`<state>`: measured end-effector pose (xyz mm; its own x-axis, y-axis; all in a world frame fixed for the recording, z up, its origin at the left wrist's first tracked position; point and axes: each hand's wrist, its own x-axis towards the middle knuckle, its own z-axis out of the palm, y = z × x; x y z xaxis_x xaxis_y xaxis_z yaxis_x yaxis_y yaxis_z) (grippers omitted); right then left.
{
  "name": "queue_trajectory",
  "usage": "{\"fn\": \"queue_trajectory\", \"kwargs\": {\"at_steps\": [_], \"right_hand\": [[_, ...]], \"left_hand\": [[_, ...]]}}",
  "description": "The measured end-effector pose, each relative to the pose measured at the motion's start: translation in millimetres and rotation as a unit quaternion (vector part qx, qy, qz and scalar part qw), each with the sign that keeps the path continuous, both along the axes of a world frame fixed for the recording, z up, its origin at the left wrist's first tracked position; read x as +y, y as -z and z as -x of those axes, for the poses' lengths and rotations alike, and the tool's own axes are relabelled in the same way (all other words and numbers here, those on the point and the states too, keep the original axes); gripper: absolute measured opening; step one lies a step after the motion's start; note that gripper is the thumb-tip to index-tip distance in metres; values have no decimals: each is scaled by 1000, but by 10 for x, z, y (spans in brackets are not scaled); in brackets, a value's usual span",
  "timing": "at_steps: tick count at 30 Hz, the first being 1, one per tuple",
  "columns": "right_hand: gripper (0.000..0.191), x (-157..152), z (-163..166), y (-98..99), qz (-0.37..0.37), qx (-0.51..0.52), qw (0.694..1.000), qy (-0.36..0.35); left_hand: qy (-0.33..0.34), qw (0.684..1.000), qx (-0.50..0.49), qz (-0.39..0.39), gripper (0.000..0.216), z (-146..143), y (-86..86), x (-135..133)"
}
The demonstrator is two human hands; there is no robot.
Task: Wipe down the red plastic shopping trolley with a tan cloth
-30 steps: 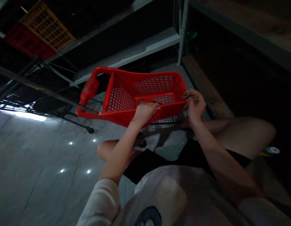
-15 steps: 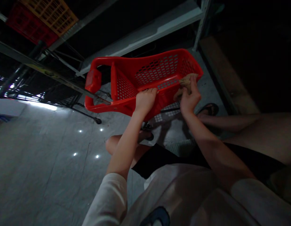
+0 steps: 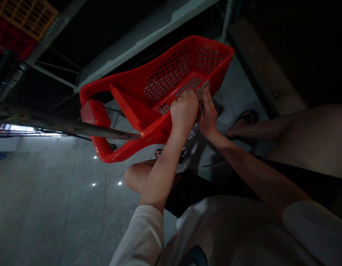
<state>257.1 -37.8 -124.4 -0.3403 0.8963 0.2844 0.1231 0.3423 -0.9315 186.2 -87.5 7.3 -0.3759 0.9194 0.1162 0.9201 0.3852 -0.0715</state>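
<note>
A red plastic shopping cart (image 3: 156, 127) with perforated basket walls stands tilted across the view in front of me. My left hand (image 3: 184, 109) is closed over the basket's near rim. Right beside it, my right hand (image 3: 208, 116) presses a crumpled tan cloth (image 3: 201, 92) against that same rim, fingers pointing up toward the basket. Part of the cloth is hidden behind my fingers. The cart's handle loop with its red block (image 3: 95, 113) lies to the left.
A worn pole (image 3: 76, 123) crosses over the cart handle from the left. Yellow (image 3: 29, 16) and red crates (image 3: 13, 35) sit at upper left. A pale metal shelf (image 3: 148, 40) runs behind the cart. My sandalled foot (image 3: 244, 120) is at right.
My right hand has slid the cloth leftward along the rim, close to my left hand. My left hand has shifted right. The cart has turned, its handle end now lower and further left in view.
</note>
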Motion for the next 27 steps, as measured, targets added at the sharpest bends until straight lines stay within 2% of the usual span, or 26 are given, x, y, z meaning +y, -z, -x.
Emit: {"fn": "queue_trajectory", "kwargs": {"at_steps": [4, 7, 9, 11, 14, 19, 21, 24, 27], "right_hand": [[61, 343, 98, -46, 32, 3, 998, 62], [66, 719, 281, -42, 78, 56, 989, 116], [70, 920, 389, -21, 96, 91, 983, 130], [70, 982, 436, -1, 93, 97, 983, 123], [66, 696, 385, 9, 76, 77, 990, 92], [58, -286, 291, 24, 54, 68, 995, 49], [56, -488, 318, 37, 45, 86, 994, 49], [53, -424, 380, 41, 64, 120, 988, 69], [60, -85, 421, 29, 129, 112, 980, 105]], "left_hand": [[4, 1000, 29, 2, 53, -31, -17, -4], [4, 999, 55, -3, 55, -44, -22, 0], [-2, 998, 56, -3, 58, -49, -25, 10], [-12, 999, 51, 1, 61, -46, -25, 19], [-23, 998, 50, 5, 59, -20, -9, 17], [-27, 998, 58, 4, 51, 52, 36, -34], [-21, 998, 54, 3, 53, 68, 43, -69], [-20, 998, 66, 13, 58, 68, 38, -119], [-17, 998, 59, 25, 59, 58, 22, -143]]}}
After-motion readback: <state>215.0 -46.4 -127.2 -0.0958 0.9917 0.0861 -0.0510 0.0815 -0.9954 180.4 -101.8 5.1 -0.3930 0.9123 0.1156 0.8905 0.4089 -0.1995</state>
